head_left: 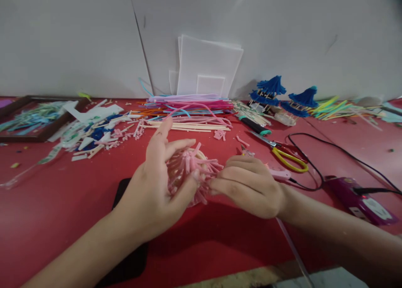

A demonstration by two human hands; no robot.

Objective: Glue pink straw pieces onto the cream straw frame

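Note:
A cone-shaped piece of pink pipe cleaners [188,164], its strands fanning out from a top point, is held above the red table. My left hand [157,177] wraps round it from the left, thumb pressed on the near strands and index finger raised. At its right edge my right hand [248,185] is closed, fingers curled and pinching strand ends; the fingertips are partly hidden. A pale ring-like part shows behind the pink strands. Beneath my left forearm lies a black phone-like slab [133,263]. Just beyond my right hand are small pliers [246,151].
Bundled pipe cleaners [188,103] lie at the back before white sheets [209,66]. To the right are yellow-handled scissors [290,160], a cutter [256,125], a pink corded tool [280,174], a purple box [361,200] and blue-roofed models [270,89]. Scraps [100,133] and a frame [44,135] sit left.

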